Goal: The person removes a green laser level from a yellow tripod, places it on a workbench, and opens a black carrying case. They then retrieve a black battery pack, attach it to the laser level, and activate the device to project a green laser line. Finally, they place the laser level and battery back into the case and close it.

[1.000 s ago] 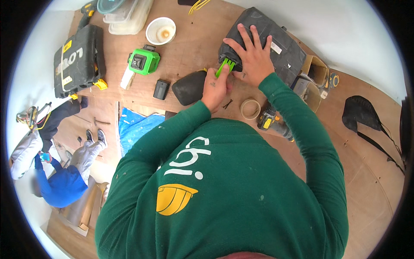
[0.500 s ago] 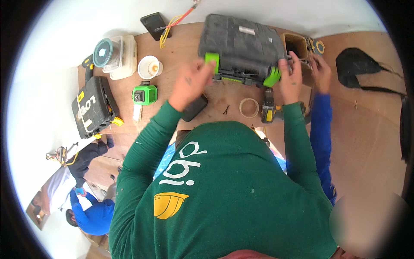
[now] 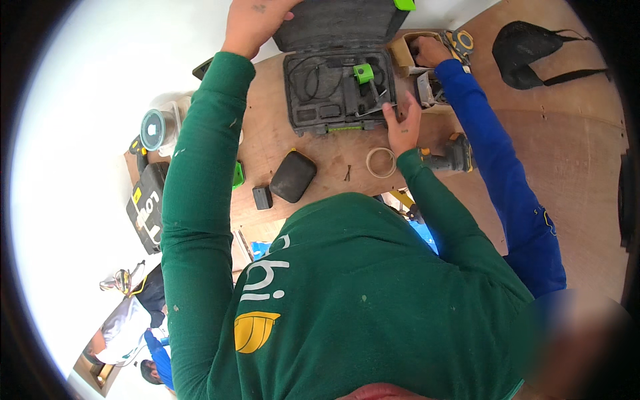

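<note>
A black plastic tool case [image 3: 291, 120] lies unfolded on the wooden table, its lid [image 3: 333, 30] raised at the back. My left hand [image 3: 257, 23] grips the lid's left edge, its fingers partly cut off by the picture's top. At the case's front right corner, my right hand [image 3: 404, 125] is open with fingers spread, holding nothing. Moulded foam in the case holds a dark cable [image 3: 308, 80] and a bright green clamp-like part [image 3: 363, 73] with a grey arm. A black zipped pouch [image 3: 293, 176] and a small black block [image 3: 263, 197] lie in front.
A co-worker's hand [image 3: 430, 51] in a blue sleeve reaches into a cardboard box [image 3: 403, 55] on the right. A cordless drill [image 3: 453, 157], a tape roll [image 3: 381, 163] and a black strapped item [image 3: 527, 50] lie nearby. Lidded tubs [image 3: 157, 130] and another case [image 3: 148, 207] stand left.
The case has gone from closed to unfolded, its lid swung up and back. My left hand moved up and left with it; my right hand came down. The co-worker's hand moved into the box.
</note>
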### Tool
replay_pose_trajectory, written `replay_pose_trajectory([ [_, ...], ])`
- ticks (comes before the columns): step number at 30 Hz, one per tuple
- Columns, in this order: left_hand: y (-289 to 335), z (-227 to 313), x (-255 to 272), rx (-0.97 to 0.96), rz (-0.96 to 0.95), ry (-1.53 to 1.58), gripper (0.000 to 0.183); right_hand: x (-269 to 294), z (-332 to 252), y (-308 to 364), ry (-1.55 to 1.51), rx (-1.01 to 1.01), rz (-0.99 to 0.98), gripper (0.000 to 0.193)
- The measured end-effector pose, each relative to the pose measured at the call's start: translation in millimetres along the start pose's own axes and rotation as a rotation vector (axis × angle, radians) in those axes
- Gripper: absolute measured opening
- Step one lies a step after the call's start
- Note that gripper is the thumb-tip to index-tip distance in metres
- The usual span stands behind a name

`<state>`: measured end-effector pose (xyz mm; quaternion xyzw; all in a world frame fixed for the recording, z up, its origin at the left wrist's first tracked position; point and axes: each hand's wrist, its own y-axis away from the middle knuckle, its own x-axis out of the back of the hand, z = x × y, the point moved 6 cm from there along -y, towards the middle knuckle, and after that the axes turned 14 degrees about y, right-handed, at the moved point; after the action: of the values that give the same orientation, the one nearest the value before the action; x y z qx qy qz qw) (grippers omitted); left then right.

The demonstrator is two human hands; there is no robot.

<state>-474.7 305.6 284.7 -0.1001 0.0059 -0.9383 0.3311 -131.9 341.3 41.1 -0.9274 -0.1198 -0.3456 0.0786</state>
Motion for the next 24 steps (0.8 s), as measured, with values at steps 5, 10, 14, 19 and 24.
replay_pose_trajectory([
  [5,-4,-16,13,0.053,-0.001,0.163,0.043,-12,-6,20,0.068,0.125,-0.082,0.067],
  [10,9,-10,17,-0.104,-0.066,-0.137,0.036,-19,12,-1,0.114,0.168,-0.138,0.058],
  [14,23,15,15,-0.347,-0.064,-0.511,0.034,-12,11,-25,0.241,0.273,-0.153,0.057],
  [19,13,-5,31,0.067,0.015,-0.163,0.036,-3,19,-44,0.316,0.255,-0.156,0.060],
  [24,12,-26,54,0.219,0.103,0.176,0.031,24,-46,-44,0.442,0.491,-0.060,0.060],
])
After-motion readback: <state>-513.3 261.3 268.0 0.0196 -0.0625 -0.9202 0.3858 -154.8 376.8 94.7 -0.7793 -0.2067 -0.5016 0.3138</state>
